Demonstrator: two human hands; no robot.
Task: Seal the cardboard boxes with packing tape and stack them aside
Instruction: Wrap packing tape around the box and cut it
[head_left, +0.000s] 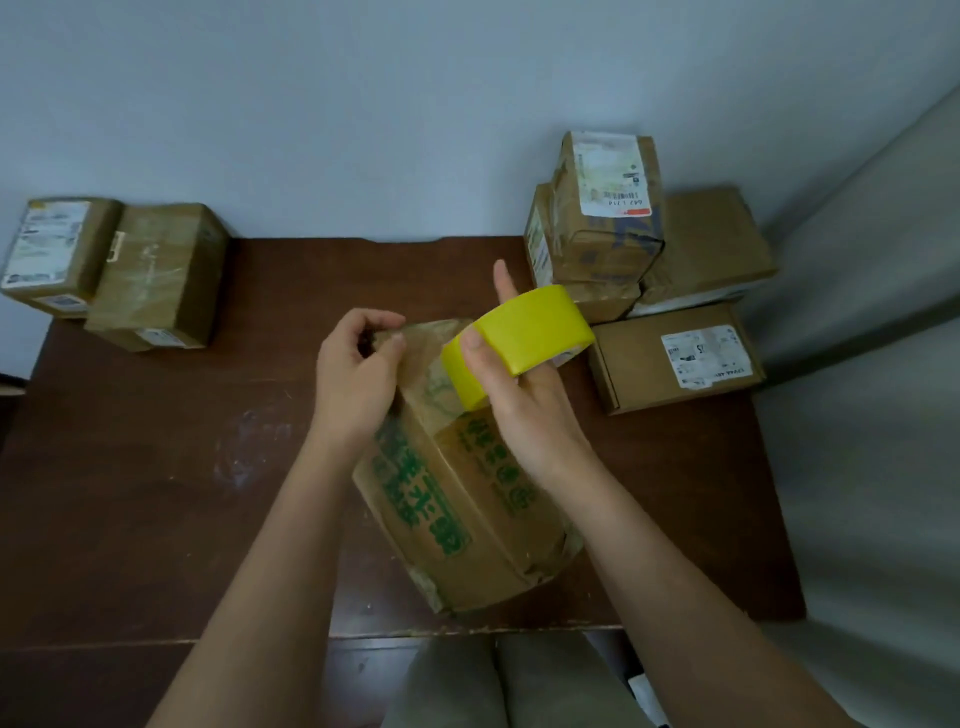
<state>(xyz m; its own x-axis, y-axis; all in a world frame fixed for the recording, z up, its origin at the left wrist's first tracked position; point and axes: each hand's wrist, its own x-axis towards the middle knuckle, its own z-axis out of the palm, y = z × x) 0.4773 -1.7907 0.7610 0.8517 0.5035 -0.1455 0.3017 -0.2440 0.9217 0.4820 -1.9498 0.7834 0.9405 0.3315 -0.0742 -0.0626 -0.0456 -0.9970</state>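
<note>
- Nearest the camera, the green-printed cardboard box (457, 499) lay tilted at the near edge of the dark wooden table (156, 467), one end overhanging toward the person's lap.
- Flaps on it looked folded down; nothing inside it could be seen.
- At its far end, the left hand (356, 374) had fingers and thumb curled together in a pinch, apparently on the free end of a translucent strip of tape (423, 345) stretched to the roll.
- Gripping the yellow tape roll (519, 338), the right hand (524, 400) pressed its thumb on the roll's near rim, with one finger showing straight behind the roll.
- To do this step well, I judged the strip should stay taut and centred over the flap seam, be laid down from the far end, then rubbed flat; slack would likely wrinkle or stick to itself.
- Toward the far right corner, a stack of closed boxes (608, 223) stood, with a flat labelled box (675, 358) just beside it along the right edge.
- At the far left corner, two more closed boxes (119, 270) sat touching, partly past the edge.
- Contents of all these were hidden.
</note>
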